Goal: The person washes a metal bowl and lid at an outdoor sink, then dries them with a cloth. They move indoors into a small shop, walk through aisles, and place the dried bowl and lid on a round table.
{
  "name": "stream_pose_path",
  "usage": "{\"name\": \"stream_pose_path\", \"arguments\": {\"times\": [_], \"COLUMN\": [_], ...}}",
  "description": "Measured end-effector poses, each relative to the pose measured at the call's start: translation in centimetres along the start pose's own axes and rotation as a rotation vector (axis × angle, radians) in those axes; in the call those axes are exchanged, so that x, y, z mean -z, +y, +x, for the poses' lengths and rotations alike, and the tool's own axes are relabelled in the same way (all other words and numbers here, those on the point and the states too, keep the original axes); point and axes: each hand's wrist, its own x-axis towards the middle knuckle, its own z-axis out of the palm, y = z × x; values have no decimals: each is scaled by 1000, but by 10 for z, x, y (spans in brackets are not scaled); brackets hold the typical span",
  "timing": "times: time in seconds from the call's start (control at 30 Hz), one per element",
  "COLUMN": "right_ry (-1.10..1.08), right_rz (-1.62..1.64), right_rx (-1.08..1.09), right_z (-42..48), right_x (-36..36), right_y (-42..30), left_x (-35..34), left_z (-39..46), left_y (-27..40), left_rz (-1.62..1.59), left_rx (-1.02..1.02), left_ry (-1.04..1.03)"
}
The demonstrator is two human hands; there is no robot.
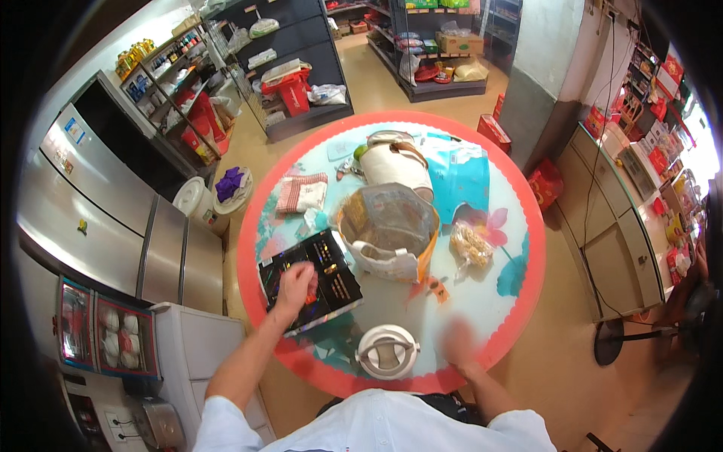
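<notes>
My left hand (pixel 295 287) is over a flat black box with printed writing (pixel 333 265) on the left of the round table, fingers curled near a small reddish thing; whether it grips that thing is unclear. My right hand (pixel 458 339) is blurred above the table's near right part. Between my hands, close to the near edge, stands a white and grey lid or lidded container with a handle (pixel 387 351). An open plastic bag (pixel 390 226) stands mid-table. To its right lie a clear bag of light brown food (pixel 471 246) and a torn orange wrapper (pixel 438 289).
Behind the open bag are a cream cylindrical bag (pixel 395 166), a blue plastic sheet or bag (pixel 460 181) and keys (pixel 349 168). A checked cloth (pixel 302 192) lies at the left. The table has a red rim (pixel 536 237). Steel refrigerator (pixel 101 214) left; wooden counter (pixel 613 226) right.
</notes>
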Motion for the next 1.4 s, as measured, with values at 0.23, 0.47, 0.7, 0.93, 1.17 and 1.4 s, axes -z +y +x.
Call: {"name": "stream_pose_path", "arguments": {"times": [0.23,0.47,0.7,0.93,1.17,1.4], "right_ry": [42,2,40,80,127,61], "right_rz": [-267,-303,-287,-291,-167,602], "right_rx": [109,96,23,66,27,-152], "right_z": [-11,-15,-15,-4,-5,28], "right_x": [-22,-38,-27,-14,-15,47], "right_y": [-2,9,-5,-17,-11,-83], "left_x": [-52,-137,-181,-133,-10,87], "left_z": [219,336,340,290,131,-66], "left_y": [84,77,81,129,201,165], "left_rz": [554,642,753,369,869,1325], "left_rx": [-390,-391,-207,-674,-1198,-1262], "left_ry": [-138,-210,-285,-29,166,114]}}
